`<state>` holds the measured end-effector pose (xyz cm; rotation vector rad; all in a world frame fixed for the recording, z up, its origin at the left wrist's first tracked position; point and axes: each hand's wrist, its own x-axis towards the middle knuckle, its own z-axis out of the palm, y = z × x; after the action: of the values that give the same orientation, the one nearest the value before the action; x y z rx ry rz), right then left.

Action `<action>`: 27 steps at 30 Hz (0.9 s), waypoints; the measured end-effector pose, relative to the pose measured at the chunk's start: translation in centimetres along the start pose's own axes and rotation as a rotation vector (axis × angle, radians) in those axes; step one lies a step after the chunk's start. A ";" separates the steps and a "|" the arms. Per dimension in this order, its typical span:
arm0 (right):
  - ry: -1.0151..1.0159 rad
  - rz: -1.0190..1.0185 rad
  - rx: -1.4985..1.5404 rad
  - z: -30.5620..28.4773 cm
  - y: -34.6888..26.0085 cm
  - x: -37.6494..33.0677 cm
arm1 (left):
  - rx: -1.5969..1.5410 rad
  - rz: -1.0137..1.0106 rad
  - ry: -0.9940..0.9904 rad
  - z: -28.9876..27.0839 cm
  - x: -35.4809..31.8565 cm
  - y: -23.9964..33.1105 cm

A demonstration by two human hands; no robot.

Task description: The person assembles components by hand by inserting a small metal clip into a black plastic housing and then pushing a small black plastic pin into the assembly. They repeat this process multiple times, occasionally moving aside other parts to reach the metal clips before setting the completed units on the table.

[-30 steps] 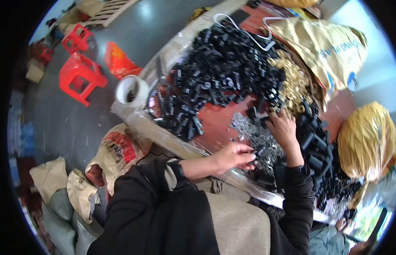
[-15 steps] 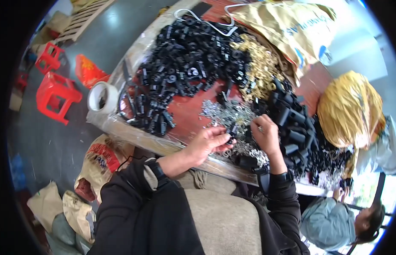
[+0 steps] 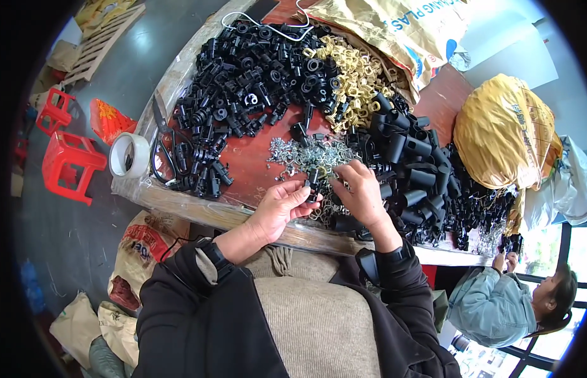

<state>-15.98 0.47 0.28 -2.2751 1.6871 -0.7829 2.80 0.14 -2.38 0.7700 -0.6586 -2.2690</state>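
My left hand (image 3: 281, 206) pinches a small black plastic fitting (image 3: 314, 177) between thumb and fingers, above the table's near edge. Close on its right is my right hand (image 3: 363, 196), thumb and fingers curled toward the fitting's top; whatever they pinch is too small to make out. Under and beyond both hands lies a heap of small silvery metal pieces (image 3: 293, 152). Gold-coloured metal parts (image 3: 360, 79) are piled farther back. To the left spreads a big pile of black plastic fittings (image 3: 246, 79), and right of my hands lie black tubular sleeves (image 3: 419, 148).
A tape roll (image 3: 129, 156) and scissors (image 3: 161, 120) lie at the table's left corner. A yellow bundled bag (image 3: 505, 135) sits at the right, a printed sack (image 3: 394, 28) at the back. Red stools (image 3: 73, 160) stand left. A co-worker (image 3: 492, 302) sits at the right.
My view has shifted, so the table sits farther left. My right hand has come from the metal heap toward the black fitting, which my left hand still holds.
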 end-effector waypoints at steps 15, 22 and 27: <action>-0.135 0.134 0.444 1.0 -0.9 0.4 | -0.024 0.051 0.040 -0.8 0.3 0.8; -0.108 -0.039 0.370 -2.2 -2.6 -0.8 | 0.005 -0.093 -0.081 -0.2 -0.4 1.2; -0.086 -0.379 0.155 -3.5 -4.0 -0.6 | 0.083 -0.243 -0.119 0.6 -1.2 1.6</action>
<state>-14.69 2.82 4.90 -2.5070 1.1284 -0.8392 3.85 0.03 -0.54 0.7965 -0.7537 -2.5380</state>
